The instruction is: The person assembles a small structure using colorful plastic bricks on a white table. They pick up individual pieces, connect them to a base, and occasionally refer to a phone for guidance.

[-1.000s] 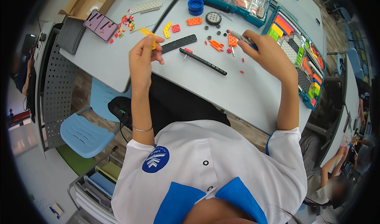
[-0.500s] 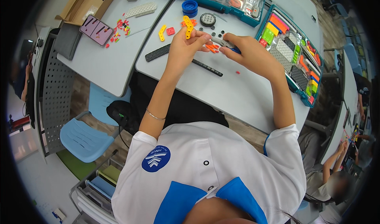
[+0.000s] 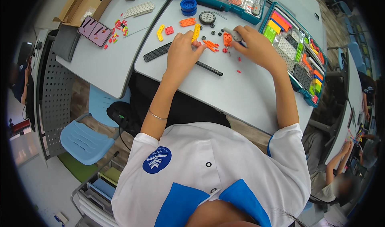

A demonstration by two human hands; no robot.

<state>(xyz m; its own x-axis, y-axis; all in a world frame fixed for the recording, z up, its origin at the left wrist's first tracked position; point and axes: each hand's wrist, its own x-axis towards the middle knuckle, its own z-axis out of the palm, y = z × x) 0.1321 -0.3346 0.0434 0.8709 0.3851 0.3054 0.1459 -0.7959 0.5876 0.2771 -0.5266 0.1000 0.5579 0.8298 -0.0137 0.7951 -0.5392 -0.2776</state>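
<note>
My left hand (image 3: 181,50) is closed, its fingertips pinching a yellow bent building piece (image 3: 196,33) with holes. Just to the right of these fingertips lies a bunch of orange pins (image 3: 210,46). My right hand (image 3: 256,46) grips a grey hand tool (image 3: 233,35) with a blue part, mostly covered by the fingers. Beside the tool sit an orange block (image 3: 227,39) and a small red gear-like piece (image 3: 224,50). Under the left wrist a long black beam (image 3: 157,52) lies on the table, with a narrower black bar (image 3: 209,69) to its right.
Past the hands are a wheel (image 3: 207,17), blue hubs (image 3: 188,5), an orange plate (image 3: 187,22) and another yellow bent piece (image 3: 160,33). Teal-rimmed parts cases (image 3: 296,88) stand at the right and back. A phone (image 3: 94,31) lies on the left table near scattered small pieces.
My hands have drawn apart. The grey tool has come away from the yellow piece and moved right; the yellow piece is lower and nearer the orange pins. The orange plate now shows fully.
</note>
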